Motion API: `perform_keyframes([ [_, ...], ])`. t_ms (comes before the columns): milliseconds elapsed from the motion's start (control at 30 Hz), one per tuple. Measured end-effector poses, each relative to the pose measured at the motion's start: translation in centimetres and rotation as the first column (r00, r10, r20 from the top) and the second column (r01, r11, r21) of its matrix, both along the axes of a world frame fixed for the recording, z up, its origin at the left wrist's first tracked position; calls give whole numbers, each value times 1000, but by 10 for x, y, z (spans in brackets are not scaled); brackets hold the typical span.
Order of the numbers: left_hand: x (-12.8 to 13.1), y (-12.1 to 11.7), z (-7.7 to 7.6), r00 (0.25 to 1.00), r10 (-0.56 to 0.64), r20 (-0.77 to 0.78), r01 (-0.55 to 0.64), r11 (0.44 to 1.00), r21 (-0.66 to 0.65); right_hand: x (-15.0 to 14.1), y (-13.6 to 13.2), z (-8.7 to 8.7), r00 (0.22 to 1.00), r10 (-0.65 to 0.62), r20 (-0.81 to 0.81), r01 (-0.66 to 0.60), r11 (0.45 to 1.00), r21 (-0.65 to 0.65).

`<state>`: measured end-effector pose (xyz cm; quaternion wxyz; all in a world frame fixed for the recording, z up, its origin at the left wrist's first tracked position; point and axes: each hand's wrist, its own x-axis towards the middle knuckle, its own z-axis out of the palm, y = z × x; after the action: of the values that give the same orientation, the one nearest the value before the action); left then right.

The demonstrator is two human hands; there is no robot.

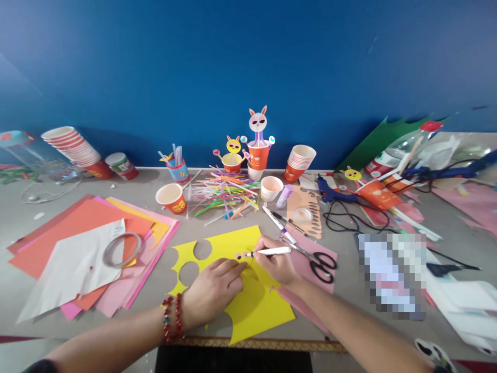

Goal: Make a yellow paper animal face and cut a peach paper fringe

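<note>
My right hand (277,261) grips a white marker (274,250), its dark tip at two small pink-and-dark round pieces (241,255) on a yellow paper sheet (264,305). My left hand (213,287) lies on the same sheet with fingers stretched out, the fingertips close to those round pieces. Round holes and scalloped cuts run along the sheet's left side. Black-handled scissors (323,266) rest just right of my right hand on pink paper. Above them lie a white-and-purple marker (278,224) and a black pen (289,221).
Coloured paper sheets (42,235) and a tape roll (105,254) lie left. Behind are many straws (225,194), a white cup (171,198), stacked cups (300,161) and a rabbit-faced cup figure (258,155). A blue glue gun (330,191) with black cable sits right.
</note>
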<state>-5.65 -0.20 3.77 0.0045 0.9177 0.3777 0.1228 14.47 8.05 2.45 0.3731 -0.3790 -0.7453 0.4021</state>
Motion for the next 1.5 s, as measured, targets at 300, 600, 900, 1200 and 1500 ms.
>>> perform_keyframes([
  [300, -3, 0, -5, 998, 8, 58, -5, 999, -40, 0, 1, -3, 1000, 24, 18, -23, 999, -33],
  [600, -3, 0, -8, 996, 27, 80, -23, 999, -47, 0, 1, -4, 999, 46, 17, -45, 998, -36],
  [900, -2, 1, -6, 996, 25, 87, -20, 998, -54, -1, 0, -2, 999, 45, 27, -43, 998, -54],
  [1200, -3, 1, -7, 995, 25, 95, -21, 999, -39, 0, 0, -1, 999, 43, 15, -42, 997, -62],
  [1500, -3, 1, -6, 996, 27, 90, -21, 997, -71, 1, 0, -1, 999, 35, 21, -34, 998, -50],
])
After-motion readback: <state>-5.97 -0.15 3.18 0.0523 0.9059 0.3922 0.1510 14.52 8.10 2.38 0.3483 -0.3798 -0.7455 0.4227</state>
